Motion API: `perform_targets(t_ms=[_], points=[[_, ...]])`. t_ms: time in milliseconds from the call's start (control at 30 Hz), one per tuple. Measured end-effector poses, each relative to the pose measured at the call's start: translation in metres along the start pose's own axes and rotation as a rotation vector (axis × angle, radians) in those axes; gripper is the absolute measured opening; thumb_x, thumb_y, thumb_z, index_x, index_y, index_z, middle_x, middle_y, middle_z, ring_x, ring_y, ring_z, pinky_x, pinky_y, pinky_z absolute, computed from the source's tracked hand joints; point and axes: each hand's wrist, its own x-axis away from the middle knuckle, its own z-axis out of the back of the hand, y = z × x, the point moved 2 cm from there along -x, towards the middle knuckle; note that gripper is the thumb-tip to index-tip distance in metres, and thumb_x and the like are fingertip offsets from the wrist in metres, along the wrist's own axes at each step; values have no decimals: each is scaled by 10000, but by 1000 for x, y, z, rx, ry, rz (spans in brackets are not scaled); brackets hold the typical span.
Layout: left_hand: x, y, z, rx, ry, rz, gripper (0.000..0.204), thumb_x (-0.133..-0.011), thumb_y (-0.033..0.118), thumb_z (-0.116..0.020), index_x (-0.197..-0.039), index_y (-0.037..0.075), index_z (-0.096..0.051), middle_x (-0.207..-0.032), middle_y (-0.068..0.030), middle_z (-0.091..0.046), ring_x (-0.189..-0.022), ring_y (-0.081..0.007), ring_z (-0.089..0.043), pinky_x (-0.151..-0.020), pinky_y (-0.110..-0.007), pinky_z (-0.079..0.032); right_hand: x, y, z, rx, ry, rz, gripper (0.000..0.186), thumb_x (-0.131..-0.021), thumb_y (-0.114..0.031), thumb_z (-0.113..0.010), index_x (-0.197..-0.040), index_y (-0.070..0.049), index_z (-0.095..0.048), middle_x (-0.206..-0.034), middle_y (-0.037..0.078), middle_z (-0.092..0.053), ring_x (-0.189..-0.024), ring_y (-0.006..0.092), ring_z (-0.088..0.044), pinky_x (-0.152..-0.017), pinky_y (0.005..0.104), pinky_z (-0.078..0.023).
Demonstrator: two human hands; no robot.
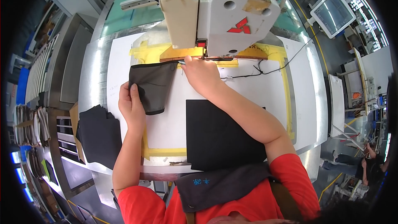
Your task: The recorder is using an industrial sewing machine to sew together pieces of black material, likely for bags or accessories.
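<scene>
My left hand (132,103) pinches the left edge of a dark grey, slightly sheer fabric piece (156,87) with black bound edges. The piece lies on the white work surface (166,132), its upper right corner reaching toward the sewing machine's needle area. My right hand (201,74) is closed just in front of the white industrial sewing machine (236,16). By its fingertips, at the fabric's corner, a small shiny metallic tip (181,62) shows; what it belongs to is mostly hidden. Below my right forearm lies a flat black fabric panel (219,137), partly covered by that arm.
A stack of black fabric pieces (99,135) sits at the left edge. Loose black thread (261,72) trails right of the needle area. Yellow tape (166,152) frames the white surface. A screen (333,13) stands far right, and another person (356,164) is beyond the table.
</scene>
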Motion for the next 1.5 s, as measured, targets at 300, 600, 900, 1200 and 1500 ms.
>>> perform_targets(t_ms=[300, 600, 900, 1200, 1500], points=[[-11, -3, 7, 12, 47, 37, 202, -1009, 178, -492, -1040, -4, -574, -818, 39, -519, -726, -31, -412, -657, -180, -360, 0, 0, -2, 18, 15, 23, 267, -927, -297, -591, -791, -71, -555, -589, 25, -583, -514, 190, -630, -463, 301, -476], [-15, -15, 8, 69, 76, 27, 200, -1008, 173, -493, -1034, -3, -584, -817, 45, -522, -710, -21, -405, -630, -173, -349, 1, -2, 0, 35, -3, 29, 272, -926, -308, -596, -814, -64, -552, -590, 22, -581, -522, 178, -631, -459, 294, -477], [-9, -7, 6, 76, 58, 24, 203, -1004, 172, -504, -1059, -10, -576, -837, 31, -553, -727, -27, -436, -650, -173, -369, 1, -3, -1, -19, 28, 14, 290, -908, -315, -622, -793, -59, -551, -597, 35, -594, -531, 197, -639, -465, 298, -483], [-4, -1, 4, 32, 39, -8, 218, -1008, 181, -499, -1068, -15, -573, -847, 20, -559, -732, -29, -439, -657, -173, -372, -3, -4, -2, -9, 11, 10, 284, -909, -309, -616, -779, -64, -554, -593, 34, -600, -524, 203, -640, -461, 312, -480], [-14, -7, 7, 10, 77, -47, 204, -1013, 180, -481, -1046, 5, -582, -830, 44, -534, -719, -22, -416, -641, -169, -353, -3, -4, -2, 12, -25, 2, 282, -918, -313, -604, -789, -68, -552, -592, 30, -600, -535, 197, -644, -456, 307, -475]])
